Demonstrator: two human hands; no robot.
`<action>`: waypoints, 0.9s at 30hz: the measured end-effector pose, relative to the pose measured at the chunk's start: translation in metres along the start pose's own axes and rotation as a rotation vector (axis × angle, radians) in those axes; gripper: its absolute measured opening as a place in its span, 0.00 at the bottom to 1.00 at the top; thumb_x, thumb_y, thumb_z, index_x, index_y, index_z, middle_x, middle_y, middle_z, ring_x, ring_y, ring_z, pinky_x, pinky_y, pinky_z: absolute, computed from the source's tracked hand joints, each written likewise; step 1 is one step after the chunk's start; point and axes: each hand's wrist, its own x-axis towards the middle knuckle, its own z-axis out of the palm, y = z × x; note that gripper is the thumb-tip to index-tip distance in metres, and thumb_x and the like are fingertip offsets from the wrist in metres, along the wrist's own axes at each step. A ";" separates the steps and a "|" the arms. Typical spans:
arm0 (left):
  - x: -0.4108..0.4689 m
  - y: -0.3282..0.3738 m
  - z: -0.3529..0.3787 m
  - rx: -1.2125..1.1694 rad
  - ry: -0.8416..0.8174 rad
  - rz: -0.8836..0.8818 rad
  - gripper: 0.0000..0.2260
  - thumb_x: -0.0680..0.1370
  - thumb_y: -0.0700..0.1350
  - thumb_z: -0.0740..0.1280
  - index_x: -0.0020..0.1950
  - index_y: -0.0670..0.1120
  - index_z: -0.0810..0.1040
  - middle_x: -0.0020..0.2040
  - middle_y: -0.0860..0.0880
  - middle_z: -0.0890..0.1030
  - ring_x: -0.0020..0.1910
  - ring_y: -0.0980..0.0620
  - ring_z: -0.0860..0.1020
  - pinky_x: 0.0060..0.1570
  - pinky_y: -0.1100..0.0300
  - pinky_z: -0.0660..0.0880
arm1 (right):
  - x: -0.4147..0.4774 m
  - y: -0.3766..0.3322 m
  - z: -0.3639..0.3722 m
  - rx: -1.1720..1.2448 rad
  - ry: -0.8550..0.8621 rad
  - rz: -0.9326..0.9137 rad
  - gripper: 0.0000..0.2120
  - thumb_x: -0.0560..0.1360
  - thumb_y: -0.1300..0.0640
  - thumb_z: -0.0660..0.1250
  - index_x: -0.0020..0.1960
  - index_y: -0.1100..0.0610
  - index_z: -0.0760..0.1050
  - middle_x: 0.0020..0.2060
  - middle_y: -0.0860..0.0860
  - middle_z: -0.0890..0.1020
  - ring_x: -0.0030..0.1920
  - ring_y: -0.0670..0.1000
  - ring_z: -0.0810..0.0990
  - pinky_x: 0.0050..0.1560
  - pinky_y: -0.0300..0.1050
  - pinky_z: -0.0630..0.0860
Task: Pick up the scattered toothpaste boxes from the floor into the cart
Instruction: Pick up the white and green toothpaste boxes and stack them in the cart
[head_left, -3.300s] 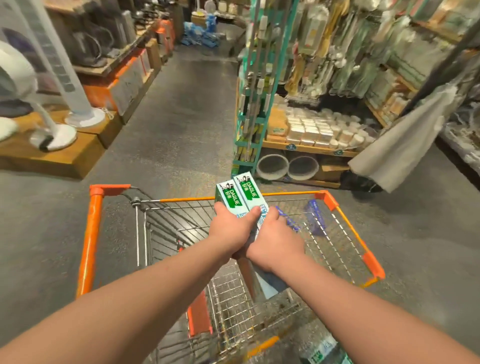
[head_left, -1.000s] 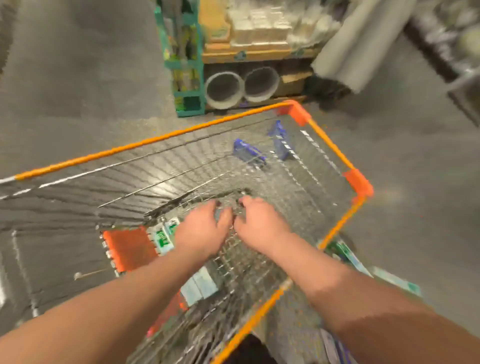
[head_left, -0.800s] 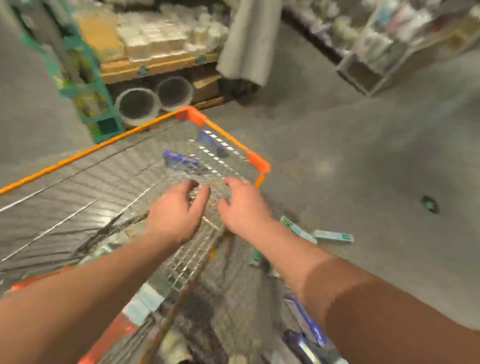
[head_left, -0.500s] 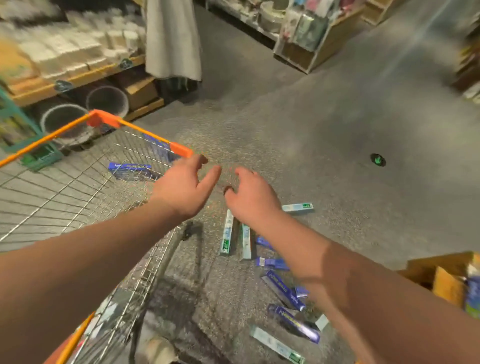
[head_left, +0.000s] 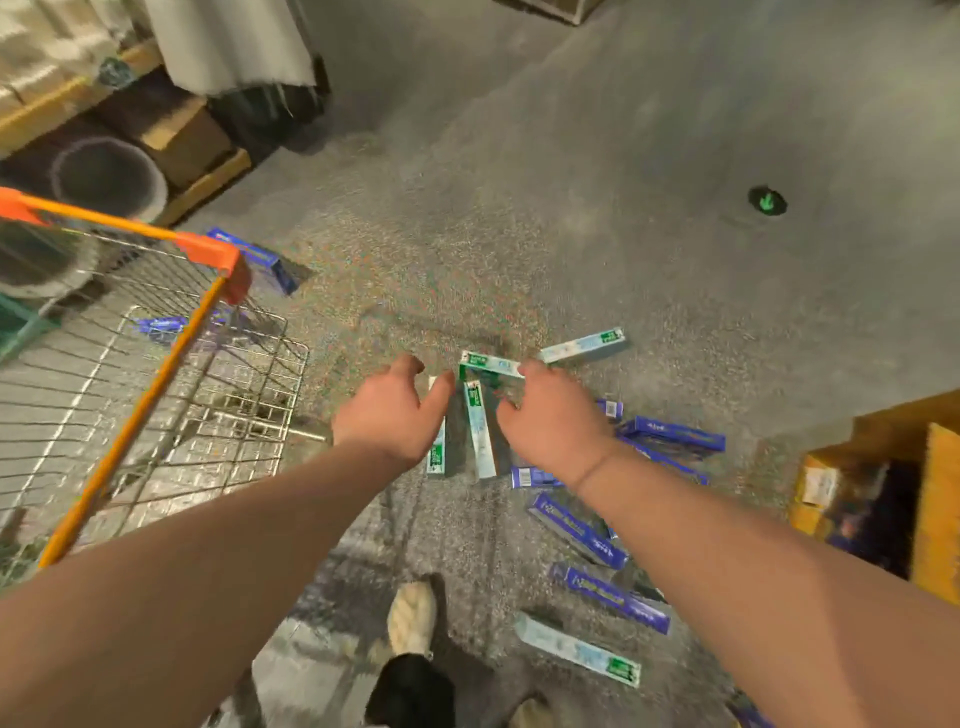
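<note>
Reaching over scattered toothpaste boxes (head_left: 478, 435), both hands (head_left: 395, 410) (head_left: 553, 415) seemingly empty, grip apart, cart (head_left: 156, 374) left, open floor (head_left: 571, 182) beyond.

Head-worn camera looks steeply down at the floor (head_left: 597, 171), from standing height.

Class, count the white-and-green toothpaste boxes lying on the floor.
5: farthest box; crosswise box beside it; two lengthwise boxes below; nearest box at the bottom. Others may be hidden.
</note>
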 end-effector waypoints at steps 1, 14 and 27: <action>0.013 -0.005 0.014 0.013 -0.017 -0.003 0.28 0.80 0.67 0.55 0.70 0.49 0.73 0.59 0.41 0.83 0.57 0.38 0.81 0.56 0.44 0.78 | 0.012 0.008 0.011 -0.001 -0.014 0.011 0.20 0.79 0.49 0.64 0.66 0.59 0.72 0.56 0.60 0.80 0.56 0.62 0.80 0.51 0.51 0.76; 0.149 -0.096 0.220 0.147 -0.135 0.008 0.27 0.80 0.64 0.58 0.71 0.47 0.70 0.54 0.46 0.81 0.47 0.46 0.80 0.46 0.51 0.80 | 0.177 0.089 0.208 0.026 -0.038 0.041 0.20 0.80 0.49 0.64 0.68 0.59 0.72 0.52 0.56 0.80 0.48 0.57 0.77 0.45 0.44 0.71; 0.292 -0.195 0.432 0.031 -0.103 -0.212 0.31 0.78 0.60 0.69 0.75 0.46 0.64 0.59 0.47 0.76 0.48 0.49 0.78 0.41 0.53 0.78 | 0.335 0.181 0.433 0.064 -0.018 0.134 0.30 0.75 0.44 0.71 0.67 0.62 0.68 0.62 0.60 0.77 0.60 0.61 0.79 0.56 0.48 0.76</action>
